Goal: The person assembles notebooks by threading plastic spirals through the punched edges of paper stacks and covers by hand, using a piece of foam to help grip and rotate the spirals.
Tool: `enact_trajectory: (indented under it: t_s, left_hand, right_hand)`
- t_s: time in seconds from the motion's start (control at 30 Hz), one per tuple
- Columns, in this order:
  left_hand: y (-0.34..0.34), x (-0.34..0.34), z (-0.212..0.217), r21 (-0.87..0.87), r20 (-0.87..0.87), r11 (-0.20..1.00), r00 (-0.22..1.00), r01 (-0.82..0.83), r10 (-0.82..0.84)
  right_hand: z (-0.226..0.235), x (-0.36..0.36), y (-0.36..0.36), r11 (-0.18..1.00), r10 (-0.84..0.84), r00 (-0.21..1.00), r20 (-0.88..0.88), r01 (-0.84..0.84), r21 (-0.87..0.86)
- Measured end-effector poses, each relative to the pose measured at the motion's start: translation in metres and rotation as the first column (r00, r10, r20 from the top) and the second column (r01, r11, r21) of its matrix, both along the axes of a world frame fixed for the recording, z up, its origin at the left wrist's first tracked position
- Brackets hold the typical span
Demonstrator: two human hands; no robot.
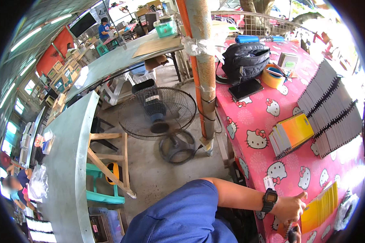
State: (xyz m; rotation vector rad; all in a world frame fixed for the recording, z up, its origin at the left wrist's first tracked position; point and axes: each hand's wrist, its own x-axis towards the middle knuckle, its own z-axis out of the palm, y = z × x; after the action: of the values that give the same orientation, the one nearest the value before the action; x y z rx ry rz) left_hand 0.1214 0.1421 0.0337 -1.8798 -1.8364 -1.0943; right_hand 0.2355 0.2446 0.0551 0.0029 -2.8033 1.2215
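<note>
My left hand [288, 208], with a black watch on its wrist, is over the near part of the pink table. Its fingers are curled in, and what they hold is hidden. Just below them shows a short dark spiral binding [288, 230]. Beside it, at the lower edge, a bit of what seems to be my right hand [297, 234] appears; its fingers are mostly cut off. A fanned row of yellow-covered notebooks [321, 206] lies right of my left hand. Farther back is a stack of yellow and orange spiral notebooks [293, 133].
Tall stacks of spiral-bound notebooks [332, 107] stand at the right. A black backpack [245, 60], phone [245, 89] and yellow tape roll [273, 77] lie at the back. Left of the pink table [247, 117] stand a rusty post [205, 81] and a fan [158, 115]. People work far left.
</note>
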Motion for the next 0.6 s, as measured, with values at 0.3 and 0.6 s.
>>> enact_trajectory:
  t_s: [0.3, 0.6]
  left_hand:
    - [-0.007, 0.001, 0.003, -0.020, 0.005, 0.997, 0.997, -0.077, 0.077]
    - [-0.021, -0.020, -0.020, 0.084, 0.802, 0.969, 0.562, 0.230, -0.203]
  right_hand:
    - [-0.003, 0.015, 0.021, 0.999, -0.008, 0.999, 0.046, 0.010, -0.041]
    - [0.030, 0.042, 0.036, 0.858, -0.173, 0.979, -0.112, 0.094, -0.505]
